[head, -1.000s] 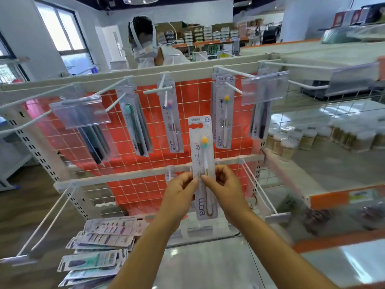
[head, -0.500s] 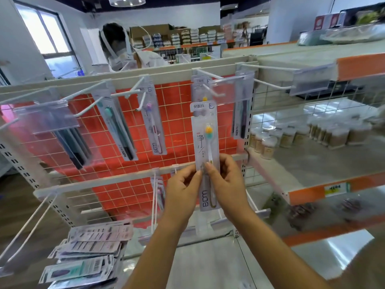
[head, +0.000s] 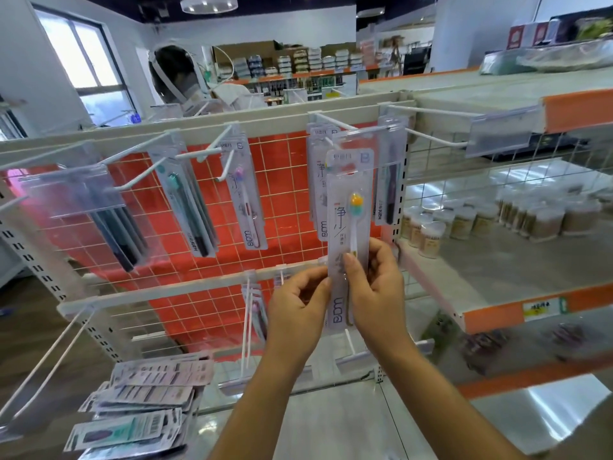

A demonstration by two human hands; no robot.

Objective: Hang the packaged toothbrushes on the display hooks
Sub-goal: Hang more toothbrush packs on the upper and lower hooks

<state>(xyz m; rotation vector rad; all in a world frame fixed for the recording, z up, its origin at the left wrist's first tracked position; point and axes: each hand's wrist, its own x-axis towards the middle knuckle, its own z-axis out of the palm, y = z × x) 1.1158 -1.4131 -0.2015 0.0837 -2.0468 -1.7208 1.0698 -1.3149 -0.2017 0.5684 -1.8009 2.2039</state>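
Note:
I hold a white packaged toothbrush point(head: 345, 227) with a yellow-and-teal head upright in front of the rack. My left hand point(head: 298, 307) pinches its lower left edge and my right hand point(head: 374, 287) grips its lower right side. Its top hang hole sits level with the front tip and clear label plate of an upper display hook point(head: 335, 122), where matching packs point(head: 318, 194) hang behind. Further packs hang on the upper hooks to the left, a purple-headed one point(head: 247, 204) and a teal one point(head: 185, 207).
A pile of loose toothbrush packs point(head: 142, 403) lies on the low shelf at lower left. Long bare hooks point(head: 49, 370) jut out from the lower rail. Jars point(head: 464, 220) fill the shelf on the right. Another person point(head: 185, 78) stands behind the rack.
Both hands have lifted the pack up and slightly right, from the lower rail to the level of the upper hook's tip. My view has moved closer to the rack.

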